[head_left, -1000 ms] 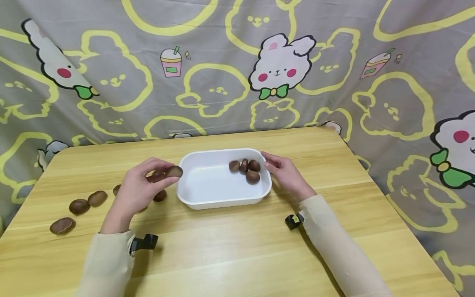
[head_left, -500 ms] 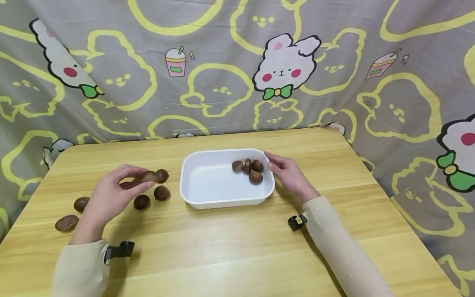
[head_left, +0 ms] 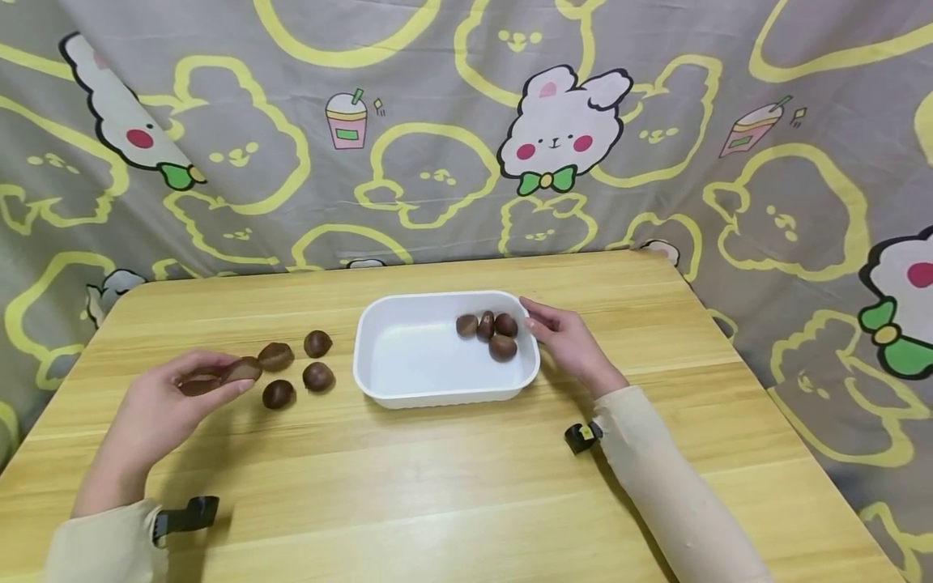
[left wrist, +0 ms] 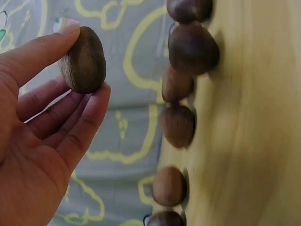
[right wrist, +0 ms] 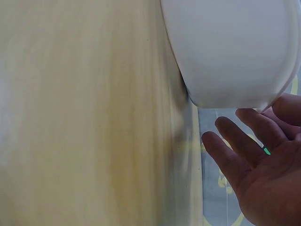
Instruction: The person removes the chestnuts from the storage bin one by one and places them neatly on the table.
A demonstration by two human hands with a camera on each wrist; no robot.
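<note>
While one chestnut [head_left: 243, 369] is pinched between the thumb and fingertips of the left hand [head_left: 162, 401], it is held off the table [head_left: 437, 494], as shown from the left wrist. Slipping is judged the main risk here: the shell appears rounded, only the finger ends are used, and a dropped chestnut could be sent rolling. Just to the right, four loose chestnuts [head_left: 318, 377] are set out; being so near the held one, they could be knocked aside by a low sweep of the hand. Six are counted on the table in the left wrist view, so others are presumed hidden by the hand in the head view. Farther right, a white tray [head_left: 408, 356] is placed flat. Four chestnuts [head_left: 503, 348] are contained in it, grouped toward its right end, three in a row with one in front. At that end, the right hand [head_left: 568, 344] is rested against the tray, thumb at the rim, several fingers spread outside; whether the rim is truly pinched cannot be told. If the rim were pressed or pulled too hard, the tray could be tilted and its contents shifted. The two hands are well apart.
</note>
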